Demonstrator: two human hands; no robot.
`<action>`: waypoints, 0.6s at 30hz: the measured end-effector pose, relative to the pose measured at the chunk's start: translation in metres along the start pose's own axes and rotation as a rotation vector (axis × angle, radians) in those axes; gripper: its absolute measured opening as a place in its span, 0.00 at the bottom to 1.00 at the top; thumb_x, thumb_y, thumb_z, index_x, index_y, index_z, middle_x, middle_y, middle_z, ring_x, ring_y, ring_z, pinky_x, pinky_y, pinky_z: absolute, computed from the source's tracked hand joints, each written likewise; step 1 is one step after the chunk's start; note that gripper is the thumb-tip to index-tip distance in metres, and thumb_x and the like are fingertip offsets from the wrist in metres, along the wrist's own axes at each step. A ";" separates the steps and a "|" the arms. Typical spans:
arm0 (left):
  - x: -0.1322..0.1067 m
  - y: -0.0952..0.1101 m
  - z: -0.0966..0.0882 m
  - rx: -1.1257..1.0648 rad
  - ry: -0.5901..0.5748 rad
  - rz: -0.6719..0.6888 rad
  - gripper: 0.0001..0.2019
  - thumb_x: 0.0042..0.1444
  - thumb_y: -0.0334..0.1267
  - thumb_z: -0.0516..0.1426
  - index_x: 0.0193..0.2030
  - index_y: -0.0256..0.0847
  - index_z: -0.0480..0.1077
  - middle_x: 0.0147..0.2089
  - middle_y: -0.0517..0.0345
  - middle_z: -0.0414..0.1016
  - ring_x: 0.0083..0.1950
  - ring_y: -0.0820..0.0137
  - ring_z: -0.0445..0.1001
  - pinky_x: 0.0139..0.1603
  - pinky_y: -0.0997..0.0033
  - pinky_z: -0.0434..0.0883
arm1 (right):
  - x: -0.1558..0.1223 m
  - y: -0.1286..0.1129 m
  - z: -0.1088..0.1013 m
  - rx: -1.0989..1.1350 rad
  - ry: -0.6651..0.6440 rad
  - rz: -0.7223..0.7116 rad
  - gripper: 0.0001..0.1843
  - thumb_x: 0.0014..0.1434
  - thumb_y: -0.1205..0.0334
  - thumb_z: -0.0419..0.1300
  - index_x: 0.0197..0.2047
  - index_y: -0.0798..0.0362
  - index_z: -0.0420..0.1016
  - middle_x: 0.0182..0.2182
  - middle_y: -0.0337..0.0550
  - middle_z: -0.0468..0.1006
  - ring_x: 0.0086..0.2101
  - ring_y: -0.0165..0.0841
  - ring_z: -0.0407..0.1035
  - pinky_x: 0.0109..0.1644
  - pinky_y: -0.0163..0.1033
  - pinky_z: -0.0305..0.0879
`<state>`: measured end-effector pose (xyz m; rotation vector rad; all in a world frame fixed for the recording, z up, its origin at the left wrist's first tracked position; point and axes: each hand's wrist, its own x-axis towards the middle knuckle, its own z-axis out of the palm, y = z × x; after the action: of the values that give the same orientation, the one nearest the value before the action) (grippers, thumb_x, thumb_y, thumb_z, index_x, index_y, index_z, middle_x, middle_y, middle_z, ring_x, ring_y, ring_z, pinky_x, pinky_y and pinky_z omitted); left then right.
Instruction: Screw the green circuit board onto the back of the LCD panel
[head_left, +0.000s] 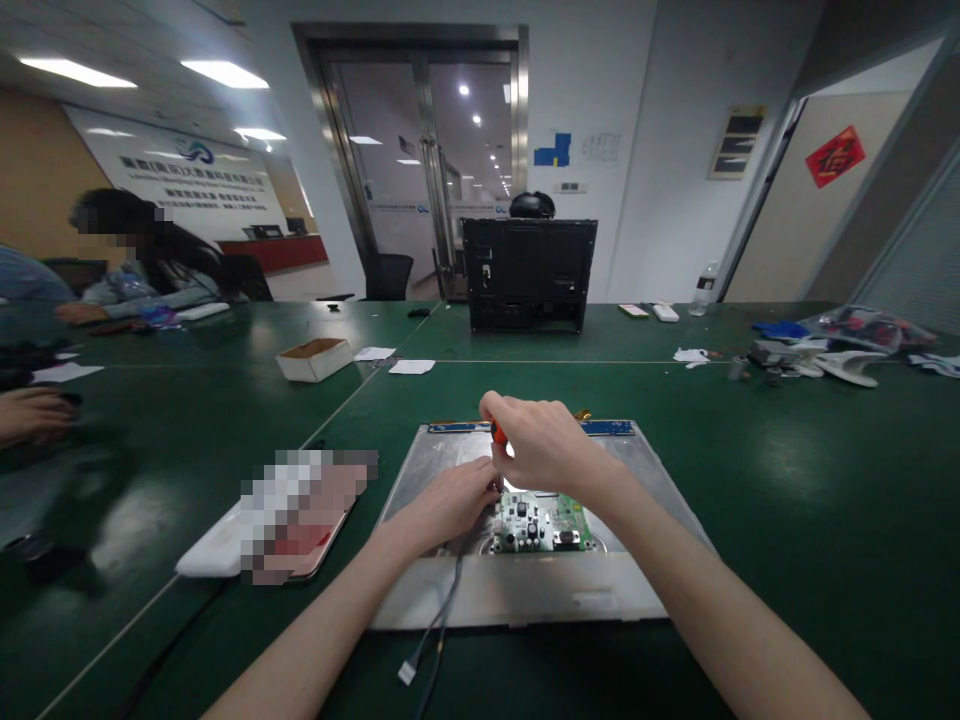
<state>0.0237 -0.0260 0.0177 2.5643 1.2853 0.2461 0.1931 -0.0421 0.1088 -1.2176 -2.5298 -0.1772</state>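
A grey metal panel (pixel 645 520) lies flat on the green table in front of me, with a small green circuit board (pixel 541 521) fixed near its middle. My right hand (pixel 546 440) is closed round an orange-handled screwdriver (pixel 498 433), held upright over the board's left end. My left hand (pixel 453 497) rests on the panel beside the board, its fingers pinched together at the screwdriver's tip; what they hold is hidden. A grey cable (pixel 442 615) runs from the board over the panel's near edge.
A white slab with a blurred-out top (pixel 217 545) lies left of the panel. A white box (pixel 315 358), paper slips and a black monitor housing (pixel 529 273) stand further back. Parts and bags clutter the far right (pixel 840 345). Other people sit at the left (pixel 142 265).
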 end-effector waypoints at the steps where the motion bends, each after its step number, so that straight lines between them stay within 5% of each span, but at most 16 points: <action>1: 0.000 0.000 0.000 -0.001 0.004 -0.002 0.04 0.60 0.32 0.51 0.40 0.40 0.66 0.45 0.51 0.75 0.45 0.60 0.74 0.45 0.63 0.68 | 0.000 0.000 0.000 -0.008 -0.005 0.003 0.12 0.59 0.62 0.55 0.47 0.51 0.62 0.38 0.43 0.79 0.32 0.35 0.72 0.27 0.37 0.48; 4: 0.000 0.000 0.000 0.015 -0.008 -0.026 0.05 0.60 0.31 0.51 0.40 0.40 0.66 0.43 0.51 0.76 0.43 0.60 0.74 0.42 0.65 0.69 | 0.001 0.001 0.001 -0.036 -0.015 0.021 0.11 0.62 0.55 0.54 0.46 0.50 0.63 0.36 0.42 0.79 0.33 0.36 0.72 0.27 0.37 0.47; 11: 0.000 -0.003 0.002 -0.010 0.017 0.003 0.06 0.60 0.30 0.51 0.42 0.40 0.67 0.46 0.51 0.75 0.46 0.60 0.74 0.45 0.64 0.68 | 0.001 0.000 0.003 -0.023 0.015 0.011 0.12 0.58 0.64 0.53 0.46 0.52 0.62 0.38 0.43 0.79 0.31 0.34 0.71 0.27 0.38 0.46; 18: -0.002 0.003 -0.003 0.014 -0.018 -0.019 0.06 0.60 0.31 0.50 0.40 0.39 0.67 0.44 0.51 0.76 0.44 0.61 0.74 0.43 0.65 0.68 | 0.002 0.001 0.001 -0.057 -0.039 0.049 0.10 0.62 0.57 0.53 0.46 0.50 0.62 0.34 0.44 0.79 0.32 0.36 0.72 0.28 0.37 0.48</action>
<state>0.0240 -0.0294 0.0220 2.5581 1.3093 0.2109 0.1919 -0.0396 0.1086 -1.3152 -2.5414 -0.2178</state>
